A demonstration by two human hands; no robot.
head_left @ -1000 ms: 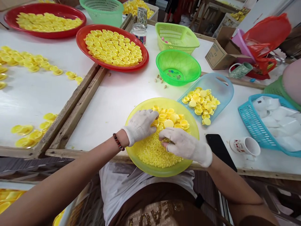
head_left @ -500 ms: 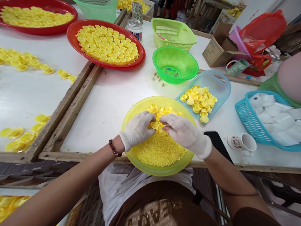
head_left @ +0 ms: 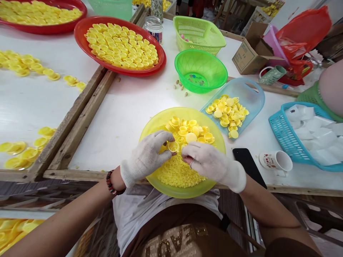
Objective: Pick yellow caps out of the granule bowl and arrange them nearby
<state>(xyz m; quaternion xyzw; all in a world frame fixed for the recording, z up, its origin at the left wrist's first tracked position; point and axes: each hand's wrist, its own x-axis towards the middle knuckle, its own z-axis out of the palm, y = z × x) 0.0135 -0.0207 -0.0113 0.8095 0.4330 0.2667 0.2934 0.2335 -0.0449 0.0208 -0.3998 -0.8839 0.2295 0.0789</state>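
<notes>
Both my hands wear white gloves and are over a yellow bowl (head_left: 152,123). Between the thumb and fingers of my left hand (head_left: 150,153) is a small yellow plastic cup (head_left: 173,146), its round opening turned up. Just right of it, my right hand (head_left: 211,162) is closed in a pinch; what its fingertips grip is hidden. Small yellow pellets (head_left: 179,175) fill the bowl's near side. More small yellow cups (head_left: 191,132) lie heaped at its far side.
A blue tray (head_left: 252,94) with yellow cups lies beyond the bowl, right of centre. A black phone (head_left: 248,164), a white mug (head_left: 276,161) and a blue basket (head_left: 276,125) stand right. Farther back are a green bowl (head_left: 200,67) and a red tray (head_left: 83,39) of cups.
My left hand has drawn back left and toward me with a small yellow cup between its fingers. My right hand has moved slightly nearer me, uncovering the heaped cups.
</notes>
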